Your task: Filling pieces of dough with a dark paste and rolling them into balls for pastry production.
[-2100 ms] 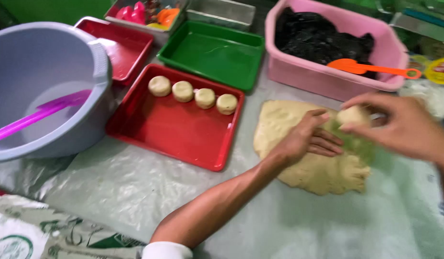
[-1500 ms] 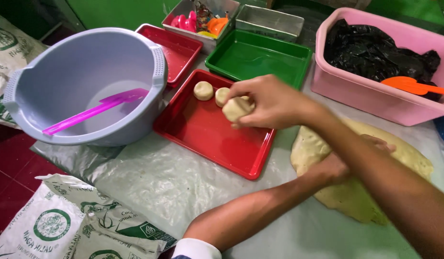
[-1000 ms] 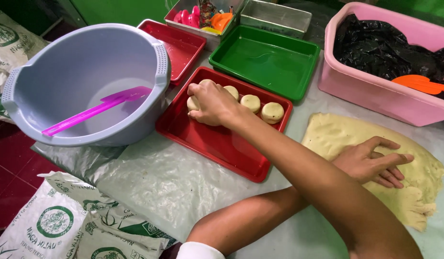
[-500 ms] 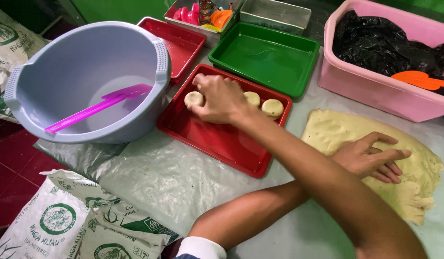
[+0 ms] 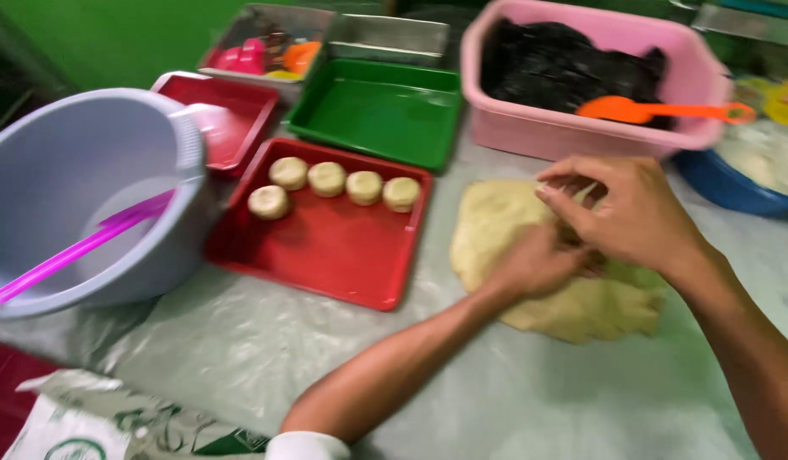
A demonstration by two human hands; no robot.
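Sizing it up: you're early on, most of the dough is still one slab.
Dough slab (image 5: 530, 264): pale, flattened, right under both your hands, barely dented.
Red tray (image 5: 326, 255): just left of your hands, mostly bare.
Dough pieces (image 5: 326, 179): five round ones up at the tray's far end, four in a row plus one starting the next.
Left hand (image 5: 538, 264): pressed down on the slab, fingers curled.
Right hand (image 5: 632, 217): fingers pinching at the slab's far edge; can't tell if a lump is free yet.

soft matt dough (image 5: 504, 221); glossy plastic red tray (image 5: 326, 255); crinkled plastic sheet (image 5: 240, 341).
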